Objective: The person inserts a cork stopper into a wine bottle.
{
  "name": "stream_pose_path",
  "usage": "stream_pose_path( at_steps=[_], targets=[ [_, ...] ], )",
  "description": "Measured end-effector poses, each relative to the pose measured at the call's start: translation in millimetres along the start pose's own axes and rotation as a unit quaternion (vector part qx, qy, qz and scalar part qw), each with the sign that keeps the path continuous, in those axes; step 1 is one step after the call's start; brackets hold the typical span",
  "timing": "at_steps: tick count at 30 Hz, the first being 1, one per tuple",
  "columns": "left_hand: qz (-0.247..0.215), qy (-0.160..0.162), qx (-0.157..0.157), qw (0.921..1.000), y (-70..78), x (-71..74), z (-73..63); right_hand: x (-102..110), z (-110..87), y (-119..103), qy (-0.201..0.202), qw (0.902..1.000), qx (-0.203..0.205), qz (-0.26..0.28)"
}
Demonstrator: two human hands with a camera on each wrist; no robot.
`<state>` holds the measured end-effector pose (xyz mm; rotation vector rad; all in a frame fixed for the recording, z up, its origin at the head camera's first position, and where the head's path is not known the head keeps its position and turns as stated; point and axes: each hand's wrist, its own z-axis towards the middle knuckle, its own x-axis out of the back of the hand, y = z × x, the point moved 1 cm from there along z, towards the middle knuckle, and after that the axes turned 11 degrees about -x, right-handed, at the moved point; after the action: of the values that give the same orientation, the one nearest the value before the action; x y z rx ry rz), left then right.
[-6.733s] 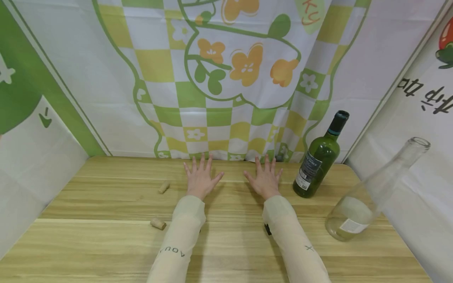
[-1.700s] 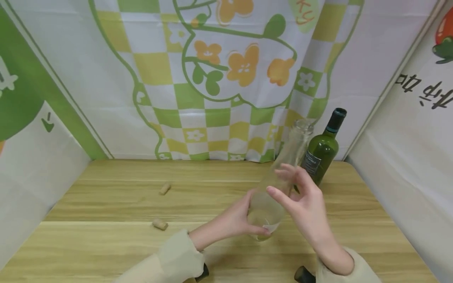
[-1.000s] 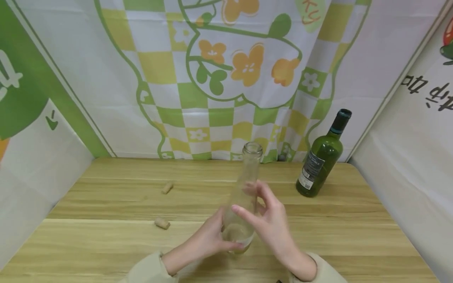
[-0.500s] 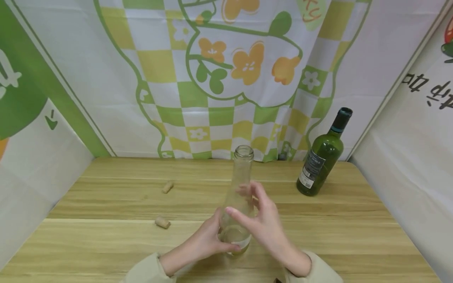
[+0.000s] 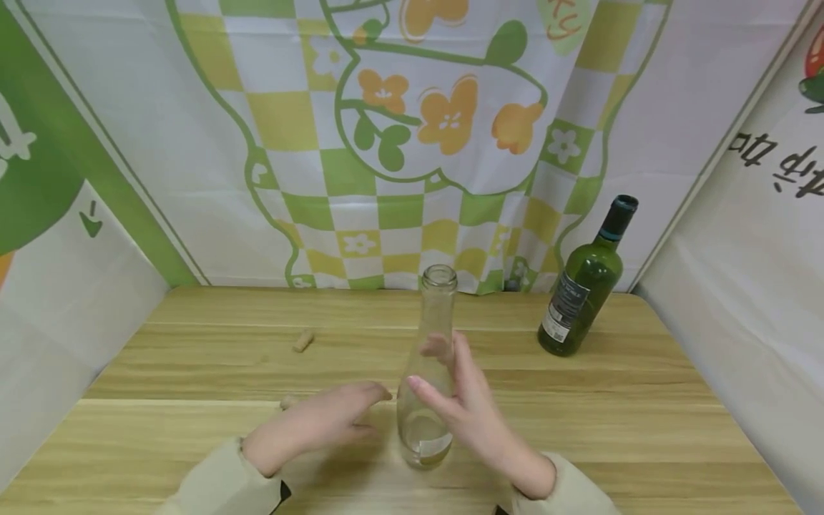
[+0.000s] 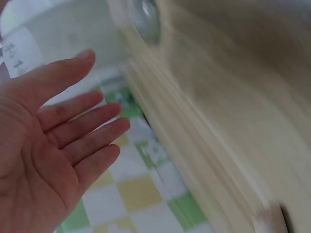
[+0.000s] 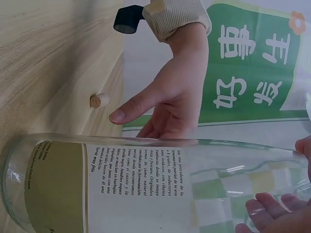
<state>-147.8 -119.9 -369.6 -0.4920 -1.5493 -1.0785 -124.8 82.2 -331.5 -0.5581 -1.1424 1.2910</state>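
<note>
A clear glass bottle (image 5: 425, 429) with a pale label (image 7: 138, 189) stands upright on the wooden table, its mouth uncovered. My right hand (image 5: 479, 415) holds it around the middle, thumb in front and fingertips behind, visible through the glass. Just left of the bottle, my left hand (image 5: 315, 422) is apart from it; the left wrist view shows that hand's palm (image 6: 36, 170) with nothing in it and the fingers extended. One cork (image 5: 303, 340) lies on the left of the table. A second cork (image 5: 287, 403) is mostly hidden behind my left hand.
A green wine bottle (image 5: 581, 297) with a dark label and dark neck stands at the back right of the wooden table (image 5: 161, 443). Behind the table hangs a checked, flowered cloth (image 5: 399, 207); printed cloth walls rise on both sides.
The clear bottle came from the right side to the table's middle, carried by both hands. Within the last half second my left hand let go and moved left; my right hand stays around it.
</note>
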Motion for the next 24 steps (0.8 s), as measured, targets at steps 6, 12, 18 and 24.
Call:
stream_pose_path(
  at_steps=[6,12,18,24],
  targets=[
    [0.022,0.001,0.031,0.9993,-27.3,6.8,-22.8,-0.8,0.1,0.9,-0.001,1.0,0.006,0.0],
    [0.007,0.013,0.073,0.9972,-51.3,9.9,-45.7,-0.7,-0.4,0.9,-0.003,1.0,0.005,0.005],
    [-0.003,0.024,0.091,0.9955,-67.1,9.5,-63.1,-0.5,-0.2,1.5,-0.002,1.0,0.005,0.002],
    [0.005,0.033,0.092,0.9952,-78.8,7.9,-72.1,0.4,-0.4,1.2,-0.003,1.0,0.001,-0.001]
  ],
)
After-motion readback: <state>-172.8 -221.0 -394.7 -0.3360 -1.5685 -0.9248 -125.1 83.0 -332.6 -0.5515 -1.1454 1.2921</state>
